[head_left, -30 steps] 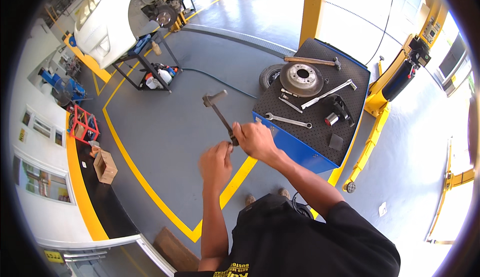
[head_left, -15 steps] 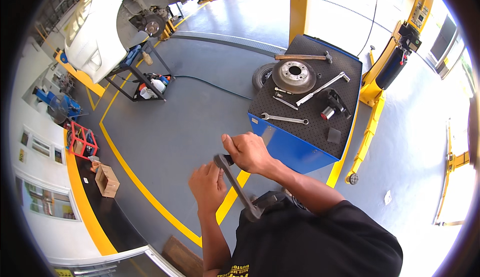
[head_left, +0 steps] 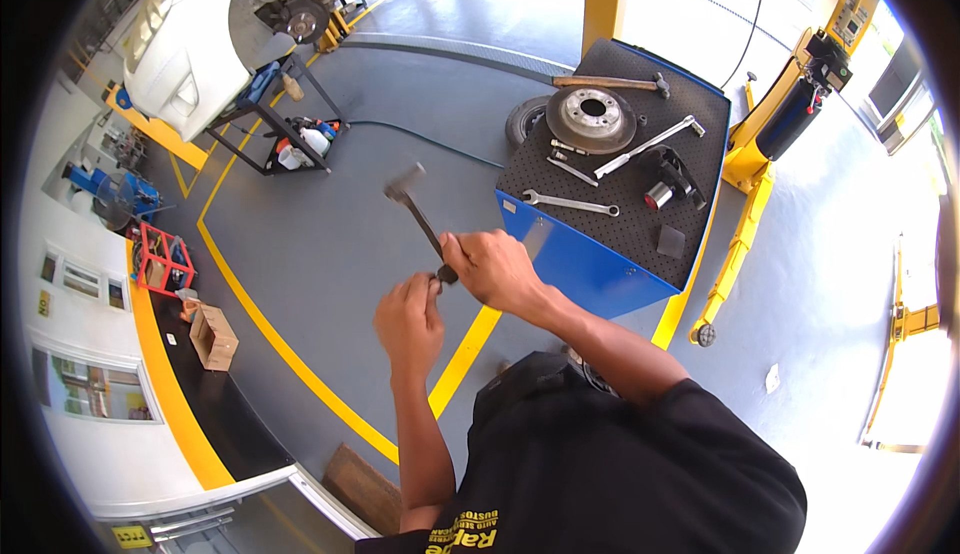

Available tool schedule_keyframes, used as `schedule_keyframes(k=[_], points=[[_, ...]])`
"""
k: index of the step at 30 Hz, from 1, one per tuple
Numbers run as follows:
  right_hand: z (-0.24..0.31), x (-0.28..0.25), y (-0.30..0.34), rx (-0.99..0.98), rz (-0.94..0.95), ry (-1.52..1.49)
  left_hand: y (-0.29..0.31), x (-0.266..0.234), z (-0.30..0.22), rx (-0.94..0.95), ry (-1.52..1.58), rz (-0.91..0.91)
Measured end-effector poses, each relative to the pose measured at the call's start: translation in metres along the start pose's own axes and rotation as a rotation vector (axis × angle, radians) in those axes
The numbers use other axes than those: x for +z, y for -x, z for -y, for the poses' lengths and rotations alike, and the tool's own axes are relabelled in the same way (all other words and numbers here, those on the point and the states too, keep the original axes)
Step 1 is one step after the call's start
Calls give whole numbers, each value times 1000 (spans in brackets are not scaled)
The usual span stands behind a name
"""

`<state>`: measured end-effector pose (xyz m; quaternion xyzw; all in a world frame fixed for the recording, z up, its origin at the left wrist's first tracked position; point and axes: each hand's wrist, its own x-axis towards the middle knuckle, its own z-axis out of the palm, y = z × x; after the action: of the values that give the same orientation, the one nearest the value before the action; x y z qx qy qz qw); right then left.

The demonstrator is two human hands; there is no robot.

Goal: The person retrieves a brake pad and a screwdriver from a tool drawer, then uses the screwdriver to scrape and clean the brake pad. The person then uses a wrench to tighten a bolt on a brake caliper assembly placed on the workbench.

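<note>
A dark metal bar tool (head_left: 425, 224) with a wider, motion-blurred head points away from me, up and to the left. I cannot make out its exact kind. My right hand (head_left: 497, 272) is closed round its near end, thumb along the bar. A short dark round piece shows just below that thumb. Just to the left and nearer to me, my left hand (head_left: 410, 322) is closed with fingertips and thumb pinched at this same end. The fingers partly hide the join. Both hands are held in the air above the grey floor, left of the blue cart.
On the blue cart's (head_left: 590, 274) black top lie a brake disc (head_left: 590, 139), a hammer (head_left: 610, 84), a combination wrench (head_left: 570, 203), a long ratchet (head_left: 650, 149) and a black part (head_left: 675, 179). A raised white car (head_left: 190, 54), black trolley (head_left: 270, 134) and yellow lift post (head_left: 750, 159) stand around.
The bar tool has swung round: its far head pointed down toward my body and now points away, up-left. Both hands have shifted slightly upward in view and stay closed at its end.
</note>
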<state>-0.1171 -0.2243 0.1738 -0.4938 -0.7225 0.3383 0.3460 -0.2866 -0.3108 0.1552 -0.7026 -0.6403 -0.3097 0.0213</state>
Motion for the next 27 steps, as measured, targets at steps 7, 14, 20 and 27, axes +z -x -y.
schedule_keyframes(k=[7, 14, 20, 27], points=[[-7, 2, -9, -6, -144, 83, -1, 17, 7, 151, -145, -34], [10, -26, 4, 44, -25, -9, -8, -21, -28, 185, -54, -1], [-4, -14, -6, 37, 0, 111, -19, -11, -20, 85, 6, -1], [-11, -2, -11, 159, 30, 51, -10, 7, -14, 109, -27, -9]])
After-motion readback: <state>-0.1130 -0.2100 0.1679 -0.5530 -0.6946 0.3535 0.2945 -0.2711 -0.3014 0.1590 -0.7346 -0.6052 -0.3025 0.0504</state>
